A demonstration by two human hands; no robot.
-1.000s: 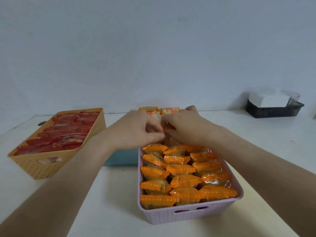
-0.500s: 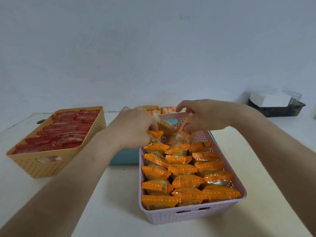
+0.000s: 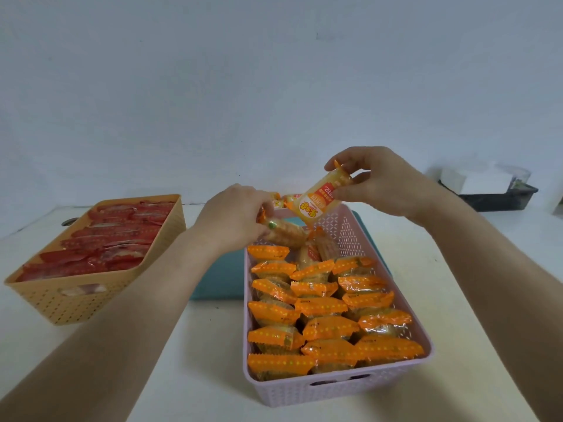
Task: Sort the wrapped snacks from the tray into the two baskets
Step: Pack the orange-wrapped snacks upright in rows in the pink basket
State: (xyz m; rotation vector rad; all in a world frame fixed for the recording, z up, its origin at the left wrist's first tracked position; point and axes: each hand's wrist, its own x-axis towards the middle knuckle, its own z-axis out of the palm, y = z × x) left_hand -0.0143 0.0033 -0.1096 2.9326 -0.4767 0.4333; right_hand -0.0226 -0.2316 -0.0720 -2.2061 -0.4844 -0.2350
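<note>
Right hand [image 3: 380, 182] risen, pinching orange snack [image 3: 316, 199]; left hand [image 3: 234, 217] grips another (over pink basket [image 3: 350, 388]).

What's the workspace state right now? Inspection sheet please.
Surface: white table, teal tray under the baskets.
Job's things: pink basket packed with orange packs; orange basket holds red packs.
Clutter: black bin far right.
Grippers: left hand grips a pack; right hand holds orange snack pack above the pink basket.
Cables: nothing seen.
Surroundings: plain white wall.
</note>
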